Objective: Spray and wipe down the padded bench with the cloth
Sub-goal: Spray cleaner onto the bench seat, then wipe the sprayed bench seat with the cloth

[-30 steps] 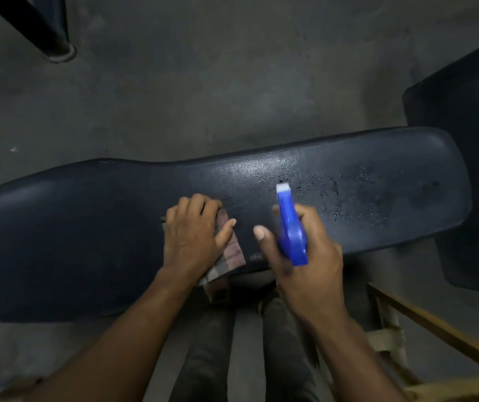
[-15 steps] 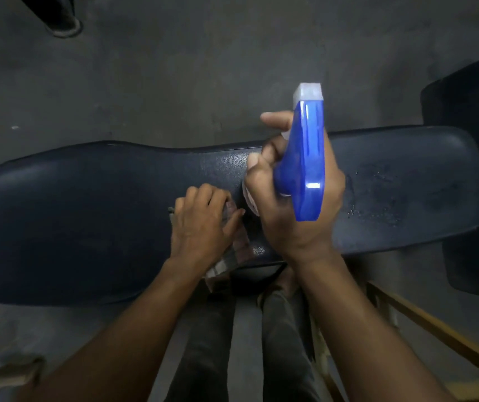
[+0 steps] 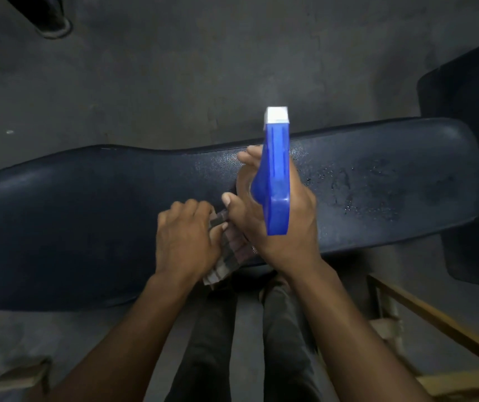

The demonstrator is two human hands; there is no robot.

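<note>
Both hands sit mid-bench (image 3: 87,216): right hand (image 3: 278,227) grips sprayer (image 3: 276,175), left hand (image 3: 186,242) seemingly clamps cloth (image 3: 226,256).

We see a dim, grainy wide-angle view, its edges bowed and darkened, with a soft sheen on the padded bench (image 3: 116,204) and motion blur on the left hand (image 3: 187,237).
</note>
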